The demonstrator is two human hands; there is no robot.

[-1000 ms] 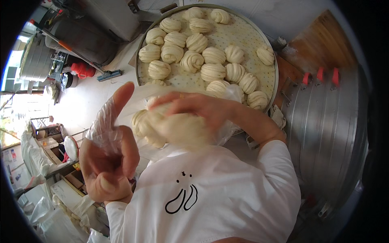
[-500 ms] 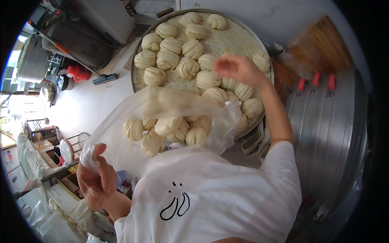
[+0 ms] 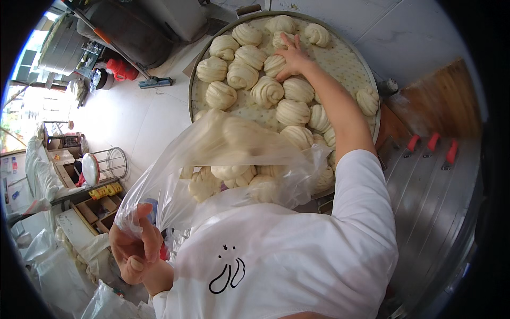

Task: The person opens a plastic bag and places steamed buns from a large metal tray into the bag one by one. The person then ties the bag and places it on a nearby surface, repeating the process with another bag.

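Observation:
My left hand [image 3: 137, 247] is closed on the gathered edge of a clear plastic bag [image 3: 159, 186], holding its mouth stretched open. Several pale twisted steamed buns [image 3: 204, 183] lie inside the bag, partly blurred by the film. My right hand [image 3: 293, 57] reaches to the far part of a large round steamer tray [image 3: 342, 58], fingers spread over the buns. One twisted bun [image 3: 274, 66] sits between its thumb and fingers, still resting on the tray; another bun is partly covered by the fingertips. Several more buns [image 3: 267, 91] lie around the hand.
Right of the tray, a wooden board [image 3: 443, 101] leans near a large metal steamer [image 3: 425, 212] with red handles. To the left, a floor squeegee [image 3: 155, 82] and a red container [image 3: 122, 69] stand on the floor. Shelves with boxes [image 3: 98, 210] stand beside my left hand.
My right hand has moved away from me, from the tray's middle right to buns at its far part, fingers spreading. My left hand keeps hold of the bag. The whole view has shifted slightly.

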